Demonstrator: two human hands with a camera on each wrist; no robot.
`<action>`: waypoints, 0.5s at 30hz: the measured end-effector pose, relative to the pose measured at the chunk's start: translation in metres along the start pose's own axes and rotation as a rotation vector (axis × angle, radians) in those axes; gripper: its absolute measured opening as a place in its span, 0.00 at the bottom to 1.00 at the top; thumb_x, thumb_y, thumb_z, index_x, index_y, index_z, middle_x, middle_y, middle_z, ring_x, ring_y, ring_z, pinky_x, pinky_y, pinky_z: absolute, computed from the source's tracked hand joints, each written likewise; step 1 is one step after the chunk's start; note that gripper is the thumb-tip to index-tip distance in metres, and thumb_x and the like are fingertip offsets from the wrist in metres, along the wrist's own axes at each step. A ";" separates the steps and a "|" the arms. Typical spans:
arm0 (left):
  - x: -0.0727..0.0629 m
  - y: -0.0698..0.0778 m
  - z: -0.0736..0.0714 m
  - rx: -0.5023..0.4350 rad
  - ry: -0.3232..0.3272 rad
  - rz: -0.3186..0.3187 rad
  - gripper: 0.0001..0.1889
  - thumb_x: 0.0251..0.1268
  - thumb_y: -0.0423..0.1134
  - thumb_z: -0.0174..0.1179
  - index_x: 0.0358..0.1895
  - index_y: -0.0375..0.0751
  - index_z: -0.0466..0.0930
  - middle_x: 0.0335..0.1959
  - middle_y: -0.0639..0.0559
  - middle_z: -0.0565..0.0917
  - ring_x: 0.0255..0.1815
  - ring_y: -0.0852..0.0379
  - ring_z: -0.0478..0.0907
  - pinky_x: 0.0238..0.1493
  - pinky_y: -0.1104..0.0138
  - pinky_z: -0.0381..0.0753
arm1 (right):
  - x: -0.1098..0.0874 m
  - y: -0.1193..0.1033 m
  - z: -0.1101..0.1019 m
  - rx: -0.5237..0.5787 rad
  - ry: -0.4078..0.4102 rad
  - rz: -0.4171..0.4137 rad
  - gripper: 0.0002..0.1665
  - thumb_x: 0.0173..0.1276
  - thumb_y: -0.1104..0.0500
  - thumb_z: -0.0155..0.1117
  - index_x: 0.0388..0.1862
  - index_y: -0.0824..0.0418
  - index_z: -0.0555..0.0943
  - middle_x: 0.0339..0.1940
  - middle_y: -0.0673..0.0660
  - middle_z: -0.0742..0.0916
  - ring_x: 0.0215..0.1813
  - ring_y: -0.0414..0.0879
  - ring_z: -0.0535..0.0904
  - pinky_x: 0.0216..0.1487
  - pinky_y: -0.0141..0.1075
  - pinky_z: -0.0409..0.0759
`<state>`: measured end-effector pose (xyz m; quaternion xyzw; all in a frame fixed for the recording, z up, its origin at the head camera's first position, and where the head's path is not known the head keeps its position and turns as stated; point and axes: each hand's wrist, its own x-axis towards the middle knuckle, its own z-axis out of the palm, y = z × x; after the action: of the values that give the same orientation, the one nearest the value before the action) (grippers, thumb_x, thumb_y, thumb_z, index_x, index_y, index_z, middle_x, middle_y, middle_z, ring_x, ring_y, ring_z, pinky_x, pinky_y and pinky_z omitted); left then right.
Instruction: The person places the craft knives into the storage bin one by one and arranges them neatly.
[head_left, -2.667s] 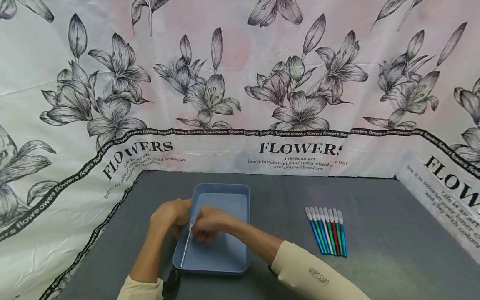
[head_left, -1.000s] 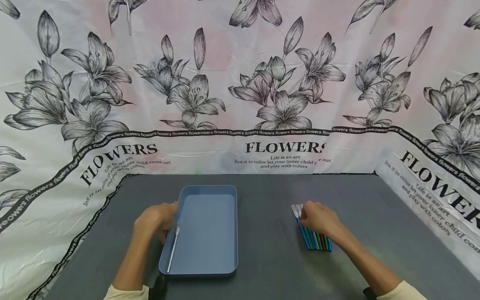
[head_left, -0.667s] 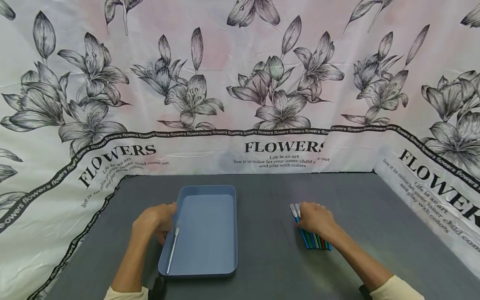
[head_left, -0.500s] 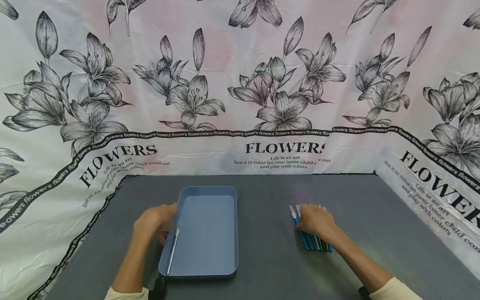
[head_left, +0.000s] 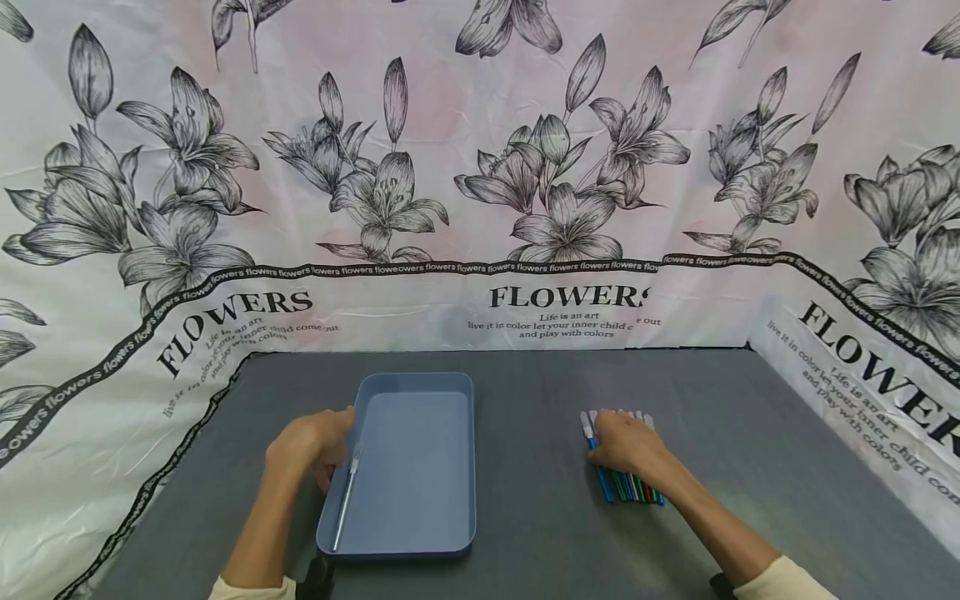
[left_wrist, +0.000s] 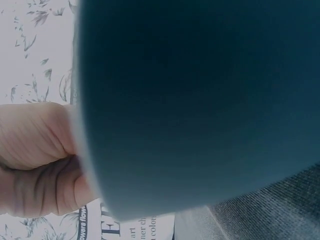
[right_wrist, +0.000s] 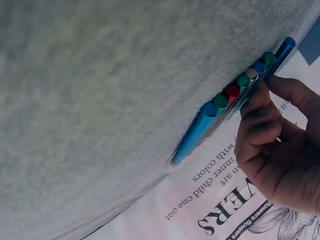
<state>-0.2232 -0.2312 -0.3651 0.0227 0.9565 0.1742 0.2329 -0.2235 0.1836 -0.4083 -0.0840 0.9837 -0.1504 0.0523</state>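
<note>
My left hand [head_left: 307,446] grips the left rim of a shallow blue-grey tray [head_left: 412,542]; in the left wrist view the tray's blurred wall [left_wrist: 200,125] hides the fingertips. Along the tray's left side lies a silver craft knife [head_left: 345,504] with a whitish cap. On the right, my right hand [head_left: 630,442] is over a row of capped, pen-shaped craft knives [head_left: 637,489] and covers their middles. Its thumb and curled fingers pinch the leftmost one, a blue craft knife [right_wrist: 284,52], which sits slightly apart from the green, blue, silver and red ones.
Tray and knives rest on a dark grey tabletop [head_left: 532,475], with a stretch of it between them. A white flower-printed cloth [head_left: 480,200] rises behind the table and along both sides.
My right hand has left the silver craft knife in the tray and moved right to the row. The leftmost blue knife has since shifted slightly away from the others. My left hand stays on the rim.
</note>
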 end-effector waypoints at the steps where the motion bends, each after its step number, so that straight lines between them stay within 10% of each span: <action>1: -0.001 0.000 0.000 -0.003 -0.002 0.000 0.45 0.72 0.22 0.57 0.84 0.29 0.39 0.25 0.45 0.89 0.23 0.52 0.88 0.65 0.44 0.81 | 0.001 0.000 0.000 0.012 -0.005 -0.011 0.29 0.65 0.62 0.75 0.15 0.54 0.64 0.14 0.48 0.61 0.20 0.41 0.56 0.24 0.34 0.61; 15: -0.004 0.001 0.002 0.010 0.021 0.008 0.45 0.72 0.22 0.58 0.84 0.27 0.41 0.23 0.45 0.89 0.23 0.53 0.88 0.68 0.41 0.79 | 0.001 -0.012 -0.010 0.080 -0.036 0.023 0.31 0.66 0.60 0.73 0.10 0.51 0.64 0.11 0.45 0.60 0.18 0.39 0.51 0.22 0.32 0.56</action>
<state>-0.2189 -0.2297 -0.3647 0.0259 0.9596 0.1708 0.2220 -0.2236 0.1747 -0.3954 -0.0734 0.9767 -0.1872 0.0748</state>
